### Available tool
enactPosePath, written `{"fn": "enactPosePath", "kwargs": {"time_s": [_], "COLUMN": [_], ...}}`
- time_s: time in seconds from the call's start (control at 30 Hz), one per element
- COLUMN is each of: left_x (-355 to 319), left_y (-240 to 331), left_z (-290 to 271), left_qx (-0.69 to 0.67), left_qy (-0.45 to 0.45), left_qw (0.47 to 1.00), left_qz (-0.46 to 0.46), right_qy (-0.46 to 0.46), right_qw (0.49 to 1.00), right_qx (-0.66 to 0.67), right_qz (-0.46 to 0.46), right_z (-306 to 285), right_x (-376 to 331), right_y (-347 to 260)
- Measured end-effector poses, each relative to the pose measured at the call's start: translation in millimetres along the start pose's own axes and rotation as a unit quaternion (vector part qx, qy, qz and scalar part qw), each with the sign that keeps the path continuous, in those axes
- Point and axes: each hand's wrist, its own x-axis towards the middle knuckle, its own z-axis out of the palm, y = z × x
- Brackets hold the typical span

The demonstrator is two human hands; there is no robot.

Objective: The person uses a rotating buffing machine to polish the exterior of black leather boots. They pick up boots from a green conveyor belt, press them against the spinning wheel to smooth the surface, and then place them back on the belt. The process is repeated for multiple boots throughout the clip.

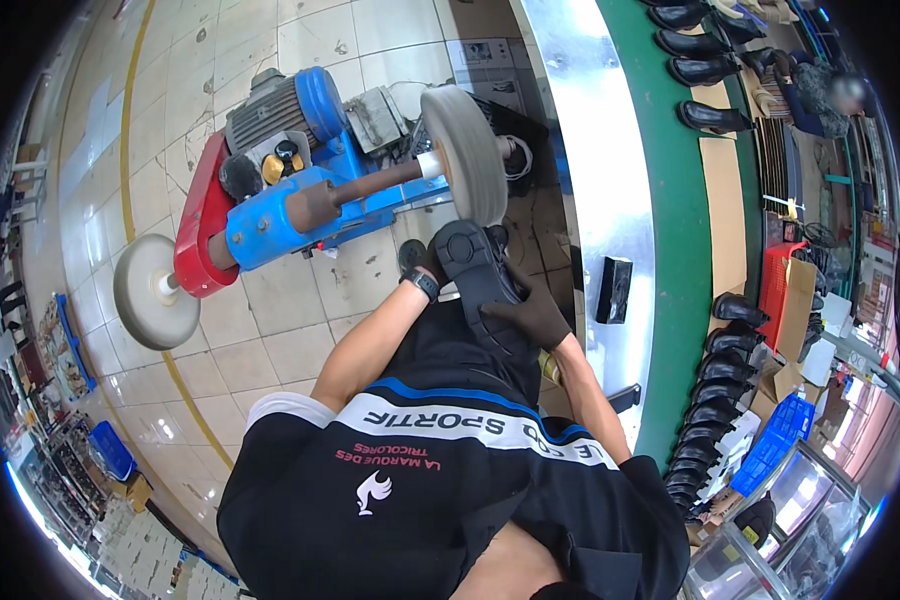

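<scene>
- Shoe (482,285) of black colour is held between the two hands, with its sole turned toward the head camera.
- By the right hand (538,312), in dark glove, the right edge of the shoe is clamped; one finger is laid across the sole, and another is stretched along the edge, so these two are spread apart.
- By the left hand (429,264), also gloved, the opposite edge is met; its fingers are mostly hidden behind the shoe, and it cannot be told how far they are opened.
- The shoe is thus placed between both hands, in front of the hidden fingers.
- Its upper end is brought close under the large grey wheel (470,160); whether the wheel is touched cannot be told.
- A watch (425,286) is worn on the left wrist.
</scene>
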Motion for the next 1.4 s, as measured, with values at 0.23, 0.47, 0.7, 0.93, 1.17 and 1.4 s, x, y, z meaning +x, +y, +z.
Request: {"fn": "enactPosePath", "kwargs": {"time_s": [0.23,0.47,0.7,0.93,1.17,1.4], "left_x": [10,6,-3,0,-58,-61], "left_y": [37,35,54,32,44,30], "left_z": [48,28,78,40,61,48], "left_qx": [0.77,0.077,0.127,0.025,-0.003,-0.034], "left_qy": [0.108,0.024,0.16,0.142,0.139,0.156], "left_qw": [0.624,0.99,0.972,0.984,0.989,0.986], "left_qz": [-0.08,-0.115,-0.117,-0.102,-0.059,-0.042], "right_qy": [-0.003,-0.015,0.169,0.207,0.109,0.111], "right_qw": [0.913,0.82,0.972,0.976,0.992,0.992], "right_qx": [0.384,0.556,0.162,0.068,0.007,-0.043], "right_qz": [0.136,0.131,0.01,-0.028,-0.057,-0.045], "right_z": [-9,-14,-2,18,22,29], "right_x": [-16,4,-7,-16,-20,-34], "right_y": [28,56,37,11,8,-13]}}
